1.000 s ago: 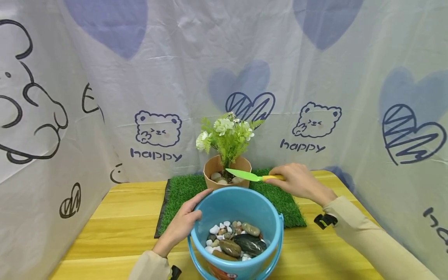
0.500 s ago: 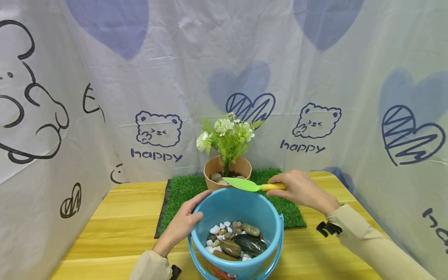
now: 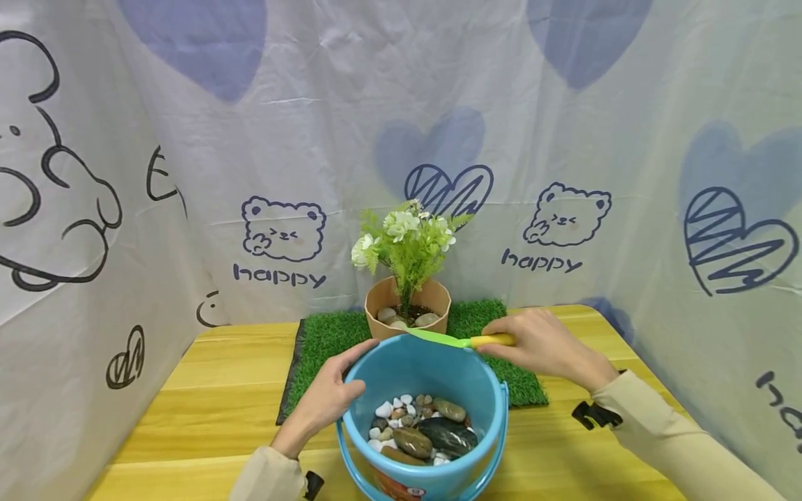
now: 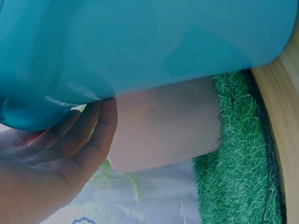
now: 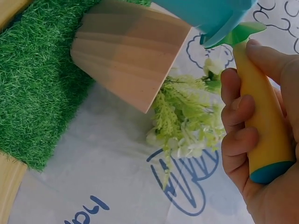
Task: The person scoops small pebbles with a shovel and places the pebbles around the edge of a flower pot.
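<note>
Lower centre, the left hand (image 3: 326, 396) pinches the bucket (image 3: 426, 365) rim; right of centre, the right hand (image 3: 541, 344) grips the trowel (image 3: 462, 342). Apparently trowel work beside the pot (image 5: 126, 53); next calls for rim clearance.

Pot (image 3: 379, 328): partly hidden by the bucket (image 3: 426, 365)
Table (image 3: 219, 390): near edge cut off
Bucket label (image 3: 399, 488): too small to be read

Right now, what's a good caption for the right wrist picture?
Right-hand fingers grip a yellow-handled green trowel near a round blue bucket and a tapered peach pot of white flowers.
</note>
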